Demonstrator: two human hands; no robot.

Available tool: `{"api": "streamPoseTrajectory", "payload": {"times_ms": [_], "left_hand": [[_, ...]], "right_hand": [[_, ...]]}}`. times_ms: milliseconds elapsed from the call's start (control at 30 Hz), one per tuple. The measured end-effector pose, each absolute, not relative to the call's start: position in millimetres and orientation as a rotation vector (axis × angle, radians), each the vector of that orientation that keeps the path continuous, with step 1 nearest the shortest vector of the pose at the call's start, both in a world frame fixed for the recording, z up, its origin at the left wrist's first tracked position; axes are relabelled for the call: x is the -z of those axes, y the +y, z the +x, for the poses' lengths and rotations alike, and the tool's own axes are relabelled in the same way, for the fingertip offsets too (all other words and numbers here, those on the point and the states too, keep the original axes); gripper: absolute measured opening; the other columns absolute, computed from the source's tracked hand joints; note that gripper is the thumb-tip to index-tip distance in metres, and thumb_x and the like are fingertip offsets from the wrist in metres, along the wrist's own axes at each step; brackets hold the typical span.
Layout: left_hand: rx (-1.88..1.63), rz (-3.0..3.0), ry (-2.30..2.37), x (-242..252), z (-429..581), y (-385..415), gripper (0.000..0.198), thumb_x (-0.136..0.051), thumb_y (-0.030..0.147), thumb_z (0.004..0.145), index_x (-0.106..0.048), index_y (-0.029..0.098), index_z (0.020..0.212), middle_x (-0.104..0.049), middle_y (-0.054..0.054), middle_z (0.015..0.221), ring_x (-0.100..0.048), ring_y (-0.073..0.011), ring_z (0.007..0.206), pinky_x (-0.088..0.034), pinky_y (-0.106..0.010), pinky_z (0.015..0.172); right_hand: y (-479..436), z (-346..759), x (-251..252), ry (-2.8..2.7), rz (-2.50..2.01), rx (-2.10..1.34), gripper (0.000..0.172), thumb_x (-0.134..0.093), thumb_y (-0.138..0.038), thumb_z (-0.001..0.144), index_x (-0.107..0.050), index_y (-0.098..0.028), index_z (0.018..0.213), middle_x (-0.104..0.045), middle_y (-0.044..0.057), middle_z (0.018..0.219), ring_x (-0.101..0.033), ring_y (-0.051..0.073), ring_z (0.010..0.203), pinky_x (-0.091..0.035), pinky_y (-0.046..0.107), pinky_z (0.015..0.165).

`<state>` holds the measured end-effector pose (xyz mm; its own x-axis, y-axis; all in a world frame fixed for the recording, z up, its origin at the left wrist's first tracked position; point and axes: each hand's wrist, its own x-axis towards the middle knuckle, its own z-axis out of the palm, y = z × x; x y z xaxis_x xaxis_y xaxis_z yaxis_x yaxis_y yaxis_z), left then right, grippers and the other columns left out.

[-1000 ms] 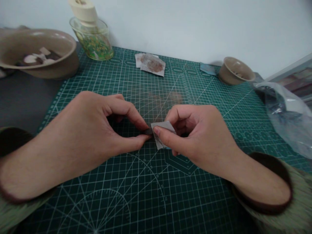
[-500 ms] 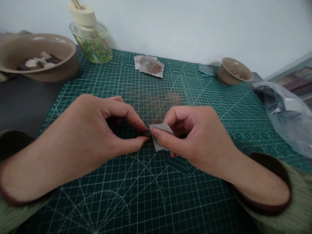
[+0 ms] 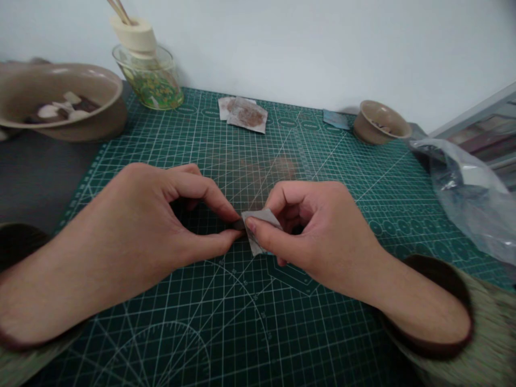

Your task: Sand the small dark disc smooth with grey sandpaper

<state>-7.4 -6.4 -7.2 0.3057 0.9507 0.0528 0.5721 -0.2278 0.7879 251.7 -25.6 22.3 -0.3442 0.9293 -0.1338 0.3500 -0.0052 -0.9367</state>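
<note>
Between thumb and forefinger, my left hand pinches a small dark piece; its exact kind is hidden by the fingertips. My right hand is closed on a folded square of grey sandpaper, thumb pressed on top. The sandpaper wraps against the right end of the dark piece, so that end is covered. Both hands are just above a green cutting mat. Brown dust lies on the mat beyond the fingers.
Used sandpaper sheets lie at the back, with a bluish sheet farther right. A large bowl of pieces and a glass jar stand left. At right are a small bowl and a clear plastic bag.
The whole view has shifted slightly, so everything appears a little lower and farther left. Both hands keep their grips, with the sandpaper still against the dark piece.
</note>
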Motion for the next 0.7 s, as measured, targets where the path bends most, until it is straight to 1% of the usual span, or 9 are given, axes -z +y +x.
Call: {"api": "streamPoseTrajectory", "payload": {"times_ms": [133, 233, 333, 433, 533, 633, 700], "left_hand": [[-0.71, 1.908, 1.333, 8.1, -8.0, -7.6, 0.012, -0.1, 0.055, 0.085, -0.099, 0.043, 0.085, -0.086, 0.002, 0.086, -0.078, -0.0199, 0.069, -0.053, -0.038, 0.06], [-0.734, 1.924, 1.328, 6.5, -5.9, -8.0, 0.01, -0.098, 0.05, 0.087, -0.1, 0.041, 0.085, -0.086, 0.004, 0.084, -0.077, -0.0177, 0.067, -0.053, -0.036, 0.06], [-0.738, 1.916, 1.328, 4.4, -4.1, -7.6, 0.014, -0.093, 0.049, 0.088, -0.101, 0.037, 0.086, -0.087, 0.003, 0.084, -0.077, -0.0172, 0.067, -0.054, -0.034, 0.06], [-0.736, 1.907, 1.332, 3.9, -4.1, -7.3, 0.017, -0.094, 0.054, 0.086, -0.101, 0.038, 0.086, -0.087, 0.002, 0.083, -0.077, -0.0177, 0.068, -0.052, -0.033, 0.058], [-0.728, 1.933, 1.328, 4.0, -4.4, -7.7, 0.018, -0.092, 0.053, 0.087, -0.101, 0.038, 0.085, -0.087, 0.003, 0.083, -0.078, -0.0163, 0.068, -0.052, -0.032, 0.059], [-0.714, 1.939, 1.321, 3.2, -4.5, -7.6, 0.018, -0.09, 0.051, 0.088, -0.101, 0.036, 0.087, -0.088, 0.004, 0.084, -0.078, -0.0159, 0.068, -0.053, -0.033, 0.061], [-0.698, 1.949, 1.314, 2.5, -4.9, -7.1, 0.019, -0.091, 0.051, 0.092, -0.1, 0.034, 0.089, -0.088, 0.003, 0.085, -0.077, -0.0167, 0.067, -0.052, -0.034, 0.062]], "right_hand": [[-24.6, 252.8, -22.7, -1.723, -1.331, -1.377, 0.05, -0.111, -0.037, 0.099, -0.069, -0.024, 0.076, -0.072, -0.004, 0.068, -0.061, 0.013, 0.06, -0.048, 0.027, 0.056], [-24.6, 252.7, -22.8, -1.725, -1.335, -1.359, 0.052, -0.111, -0.041, 0.099, -0.068, -0.025, 0.076, -0.072, -0.004, 0.068, -0.062, 0.013, 0.06, -0.047, 0.027, 0.055], [-24.2, 252.7, -22.5, -1.72, -1.343, -1.363, 0.052, -0.111, -0.041, 0.1, -0.068, -0.025, 0.075, -0.071, -0.004, 0.066, -0.061, 0.013, 0.059, -0.046, 0.027, 0.054], [-23.6, 253.6, -22.0, -1.703, -1.339, -1.378, 0.05, -0.112, -0.037, 0.099, -0.069, -0.025, 0.076, -0.073, -0.004, 0.066, -0.063, 0.013, 0.057, -0.045, 0.026, 0.052], [-22.8, 254.5, -21.4, -1.676, -1.309, -1.475, 0.047, -0.112, -0.033, 0.099, -0.07, -0.025, 0.078, -0.073, -0.005, 0.065, -0.065, 0.013, 0.055, -0.045, 0.025, 0.05], [-22.2, 254.3, -21.5, -1.661, -1.323, -1.453, 0.049, -0.113, -0.036, 0.098, -0.069, -0.025, 0.078, -0.073, -0.005, 0.065, -0.066, 0.013, 0.055, -0.046, 0.026, 0.051], [-22.2, 253.9, -21.8, -1.647, -1.316, -1.493, 0.05, -0.113, -0.038, 0.098, -0.069, -0.025, 0.079, -0.074, -0.005, 0.066, -0.067, 0.014, 0.056, -0.048, 0.026, 0.051]]}}
